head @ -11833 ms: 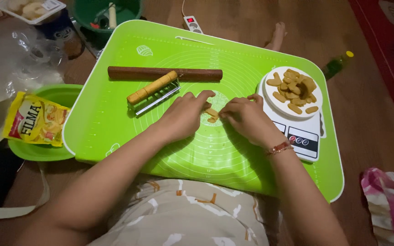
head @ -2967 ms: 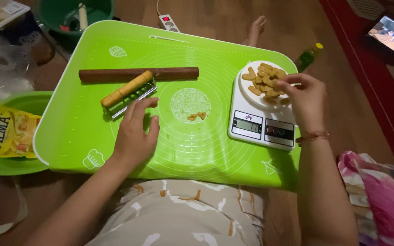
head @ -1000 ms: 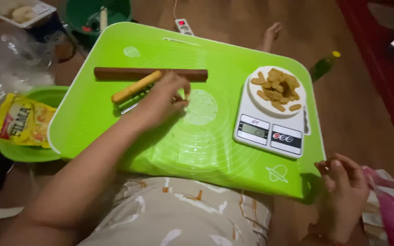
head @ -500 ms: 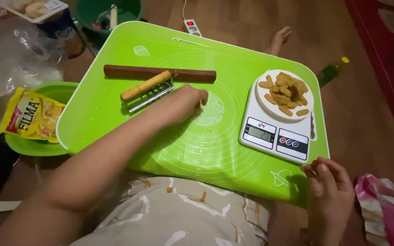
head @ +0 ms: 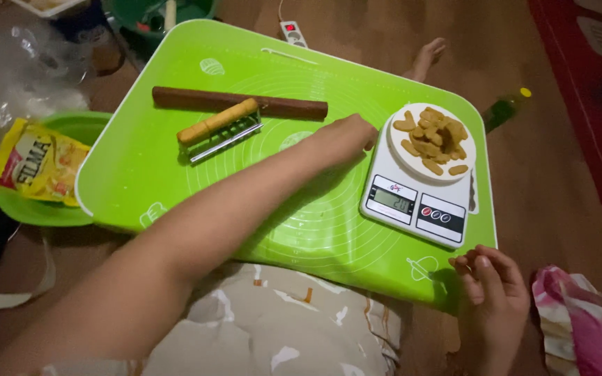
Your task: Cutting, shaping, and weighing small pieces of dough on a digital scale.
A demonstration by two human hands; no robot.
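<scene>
- Nearest the camera, at about 5 o'clock, the right hand (head: 490, 298) rests at the near right corner of the green mat (head: 301, 230); its fingers are loosely curled and hold nothing, with the fingertips touching the mat's edge.
- Just right of that hand, at 4 o'clock, lies a bunched pink cloth (head: 583, 327).
- From 7 o'clock the left forearm crosses the mat to the centre, where the left hand (head: 339, 139) lies knuckles up on the mat, fingers curled under; whether it grips anything I cannot tell.
- Just right of the left hand, at 3 o'clock, sits a white kitchen scale (head: 419, 198) with its display lit, and on its platform a white plate of golden-brown dough pieces (head: 433, 136).
- At 10 o'clock from the left hand lies a wire cutter with a wooden handle (head: 219, 127), tilted, with a long brown rolling stick (head: 238, 102) just beyond it.
- At 9 o'clock, off the mat, a yellow packet (head: 33, 161) rests in a green bowl (head: 43, 209).
- Farthest, at 12 o'clock, a white power strip (head: 292, 32) lies on the floor.
</scene>
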